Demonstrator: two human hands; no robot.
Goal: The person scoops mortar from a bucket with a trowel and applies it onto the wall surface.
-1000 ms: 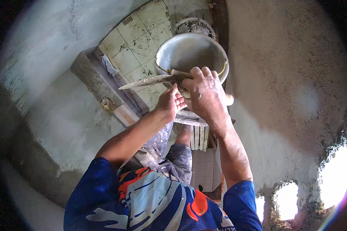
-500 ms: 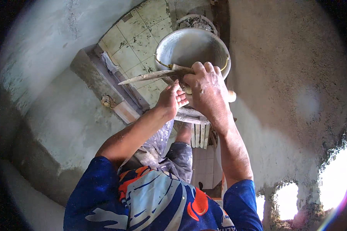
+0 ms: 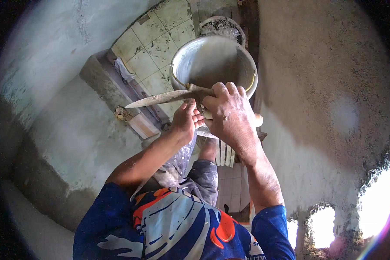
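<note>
My right hand point(image 3: 232, 108) is wrapped round the pale handle of a pointed mason's trowel point(image 3: 160, 99); the handle's end sticks out to the right. The blade lies roughly level, its tip to the left, with grey residue on it. Under the heel of the blade is my left hand point(image 3: 187, 117), palm up, thumb raised against or close to the blade and fingers loosely bent, holding nothing I can see. Just beyond both hands stands a grey-smeared bucket point(image 3: 175, 71) with a wire handle. The handle's brownish grip point(image 3: 199, 89) lies by my right fingertips; whether they hold it is hidden.
Behind the bucket sits another round container point(image 3: 223, 27) with dark mottled contents. A spattered tile floor point(image 3: 154, 47) lies beyond, beside a low ledge point(image 3: 104, 80). A plastered wall point(image 3: 316, 86) rises close on my right, with bright openings point(image 3: 323, 225) low in it.
Both hands have come a little toward me, the trowel with them, its tip shifting left and down. The bucket's rim has also shifted slightly nearer and left.
</note>
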